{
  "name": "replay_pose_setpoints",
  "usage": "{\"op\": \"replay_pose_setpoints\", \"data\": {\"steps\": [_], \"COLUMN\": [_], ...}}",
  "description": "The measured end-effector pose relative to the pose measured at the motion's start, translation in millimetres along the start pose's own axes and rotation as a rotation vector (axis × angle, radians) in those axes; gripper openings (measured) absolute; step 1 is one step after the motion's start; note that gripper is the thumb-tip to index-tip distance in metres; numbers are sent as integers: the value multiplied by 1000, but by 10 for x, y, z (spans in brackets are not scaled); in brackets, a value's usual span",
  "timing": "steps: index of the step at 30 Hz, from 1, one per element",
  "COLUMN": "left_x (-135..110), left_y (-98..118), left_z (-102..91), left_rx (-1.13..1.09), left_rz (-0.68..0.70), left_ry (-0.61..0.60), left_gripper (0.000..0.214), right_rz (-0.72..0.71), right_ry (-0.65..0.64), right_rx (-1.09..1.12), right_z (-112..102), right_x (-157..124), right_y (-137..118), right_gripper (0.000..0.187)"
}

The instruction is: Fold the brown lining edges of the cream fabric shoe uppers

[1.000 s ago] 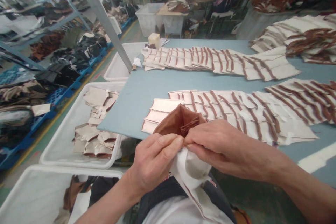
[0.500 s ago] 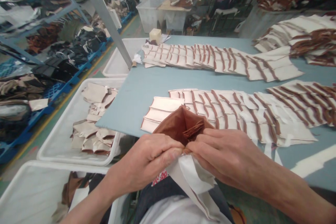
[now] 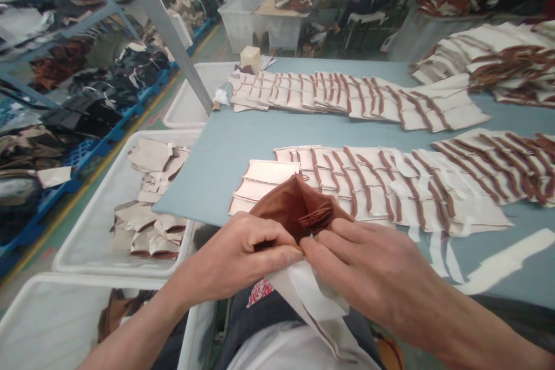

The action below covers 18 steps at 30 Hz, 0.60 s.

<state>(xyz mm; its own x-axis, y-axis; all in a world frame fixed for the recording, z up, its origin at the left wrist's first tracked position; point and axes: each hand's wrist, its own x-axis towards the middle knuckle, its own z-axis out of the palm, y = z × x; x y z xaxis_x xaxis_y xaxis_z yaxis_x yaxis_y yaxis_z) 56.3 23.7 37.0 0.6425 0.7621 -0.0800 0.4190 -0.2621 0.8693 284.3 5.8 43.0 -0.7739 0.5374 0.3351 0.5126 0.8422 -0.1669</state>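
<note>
Between my hands is a sewn leather piece (image 3: 277,208), brown on the inside, its mouth spread toward the table. A cream flap with a white strip (image 3: 318,295) hangs from it over my lap. My left hand (image 3: 255,245) pinches the near edge with thumb and fingers. Close against it, my right hand (image 3: 347,254) grips the same edge, fingers curled over. The fingertips nearly meet, and the exact fold between them is hidden. Inside the opening a bunched brown pleat (image 3: 318,217) shows.
On the blue table (image 3: 186,185) lie two rows of overlapping cream pieces (image 3: 347,95) with brown edges. White strips (image 3: 507,263) rest at the right. White bins (image 3: 78,243) holding pieces stand at the left, near a metal post (image 3: 165,29). Behind are loaded shelves and a person.
My view has shifted slightly, so the table appears a little further left. My left thumb and fingers have shifted along the pinched edge; both hands keep hold of the leather piece.
</note>
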Motion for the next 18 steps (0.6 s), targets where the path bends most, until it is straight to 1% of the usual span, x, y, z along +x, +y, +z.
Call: {"op": "replay_pose_setpoints", "data": {"steps": [2, 3, 5, 7, 8, 10, 12, 14, 15, 16, 18], "left_x": [4, 2, -9, -26, -34, -42, -35, -17, -6, 3, 12], "left_y": [9, 18, 48, 88, 108, 137, 142, 118, 98, 74, 22], "left_z": [7, 24, 83, 158, 195, 265, 330, 393, 421, 444, 466], "left_rx": [27, 67, 178, 222, 182, -23, -292, -489, -544, -572, -584], "left_rz": [1, 28, 131, 242, 275, 279, 221, 147, 115, 90, 60], "left_ry": [-32, -16, 83, 205, 238, 232, 207, 223, 246, 268, 289], "left_gripper": [19, 19, 21, 24, 25, 27, 30, 36, 42, 47, 54], "right_rz": [-1, -2, 8, 35, 47, 69, 103, 158, 183, 198, 192], "right_ry": [-15, -25, -37, -56, -71, -83, -65, -50, -51, -56, -64], "right_rx": [29, 54, 121, 258, 373, 692, 1046, 1285, 1338, 1341, 1247], "right_z": [-11, -20, -38, -46, -37, 13, 103, 197, 232, 254, 258], "right_x": [-4, -6, -6, 1, 8, 22, 32, 34, 33, 33, 41], "right_y": [-10, -7, 24, 89, 130, 208, 266, 296, 303, 309, 320], "right_gripper": [30, 32, 36, 39, 39, 40, 45, 51, 51, 51, 47]}}
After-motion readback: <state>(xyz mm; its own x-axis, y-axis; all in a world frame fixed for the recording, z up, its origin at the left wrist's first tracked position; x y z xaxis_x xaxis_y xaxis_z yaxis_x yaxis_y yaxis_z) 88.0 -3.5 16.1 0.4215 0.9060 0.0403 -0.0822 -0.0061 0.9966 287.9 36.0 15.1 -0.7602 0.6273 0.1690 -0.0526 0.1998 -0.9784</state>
